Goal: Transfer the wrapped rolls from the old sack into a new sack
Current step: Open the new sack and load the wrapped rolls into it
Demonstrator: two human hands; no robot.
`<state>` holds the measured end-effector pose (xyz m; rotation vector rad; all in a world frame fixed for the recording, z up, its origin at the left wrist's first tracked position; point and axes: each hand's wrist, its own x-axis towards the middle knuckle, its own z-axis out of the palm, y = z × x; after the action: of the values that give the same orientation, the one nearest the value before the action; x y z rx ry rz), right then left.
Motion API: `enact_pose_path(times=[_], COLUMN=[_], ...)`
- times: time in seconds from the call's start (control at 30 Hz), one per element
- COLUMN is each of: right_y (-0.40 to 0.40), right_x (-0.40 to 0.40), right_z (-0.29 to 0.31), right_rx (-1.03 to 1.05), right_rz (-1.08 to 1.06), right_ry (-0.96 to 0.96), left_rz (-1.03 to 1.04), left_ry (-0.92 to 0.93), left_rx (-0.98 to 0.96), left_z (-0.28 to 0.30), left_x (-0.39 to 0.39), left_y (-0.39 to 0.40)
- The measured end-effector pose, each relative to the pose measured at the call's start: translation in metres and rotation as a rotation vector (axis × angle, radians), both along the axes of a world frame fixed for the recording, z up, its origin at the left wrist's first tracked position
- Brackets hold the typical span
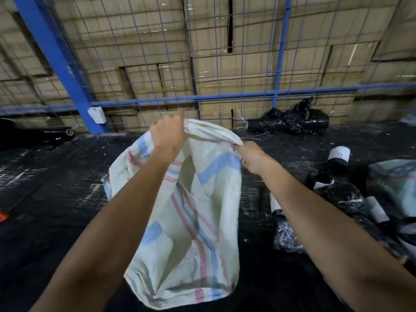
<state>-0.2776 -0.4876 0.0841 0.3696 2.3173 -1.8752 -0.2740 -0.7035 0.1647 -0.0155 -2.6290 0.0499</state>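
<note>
Head view: left hand (167,134) and right hand (253,157) pinch rim of pale woven sack with blue and pink stripes (191,212), mouth spread, centre frame. Black-wrapped rolls with white core ends (333,190) lie right, nearer right hand.

left hand (167,135): showing bare, no glove | right hand (253,157): showing bare | forearms: wearing no sleeves, no watch
</note>
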Motion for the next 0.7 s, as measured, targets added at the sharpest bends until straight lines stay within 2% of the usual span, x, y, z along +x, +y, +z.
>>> enact_pose_path(times=[0.03, 0.07, 0.17, 0.2, 0.27, 0.33, 0.4, 0.47, 0.5, 0.57, 0.63, 0.7], right_y=[0.002, 0.003, 0.011, 0.011, 0.006, 0.000, -0.006, -0.011, -0.013, -0.013, -0.010, -0.008], right_x=[0.008, 0.018, 0.033, 0.033, 0.026, 0.021, 0.019, 0.020, 0.016, 0.012, 0.006, 0.004], right_z=[0.005, 0.012, 0.012, 0.010, 0.005, 0.005, 0.011, 0.020, 0.021, 0.019, 0.013, 0.001], right_rx=[-0.260, -0.436, -0.659, -0.642, -0.479, -0.372, -0.453, -0.479, -0.353, 0.027, 0.398, 0.515], right_rz=[0.134, 0.262, 0.424, 0.442, 0.470, 0.493, 0.534, 0.625, 0.662, 0.704, 0.530, 0.230], right_ry=[-0.075, -0.139, -0.153, -0.148, -0.150, -0.133, -0.148, -0.167, -0.164, -0.087, 0.086, 0.283], left_rz=[0.027, 0.058, 0.107, 0.107, 0.038, -0.157, -0.377, -0.446, -0.392, -0.239, -0.146, -0.074], left_ry=[0.018, 0.039, 0.043, 0.042, 0.057, 0.075, 0.074, -0.053, -0.110, -0.133, -0.120, -0.076], left_rx=[0.027, 0.039, -0.011, -0.024, -0.087, -0.213, -0.369, -0.398, -0.362, -0.285, -0.220, -0.170], left_z=[0.004, 0.008, 0.005, 0.002, -0.003, -0.012, -0.024, -0.036, -0.037, -0.030, -0.019, -0.007], left_x=[-0.003, -0.007, -0.013, -0.014, -0.011, 0.000, 0.014, 0.023, 0.022, 0.015, 0.011, 0.005], left_y=[-0.010, -0.021, -0.045, -0.049, -0.051, -0.040, -0.015, 0.006, 0.010, 0.009, 0.005, 0.000])
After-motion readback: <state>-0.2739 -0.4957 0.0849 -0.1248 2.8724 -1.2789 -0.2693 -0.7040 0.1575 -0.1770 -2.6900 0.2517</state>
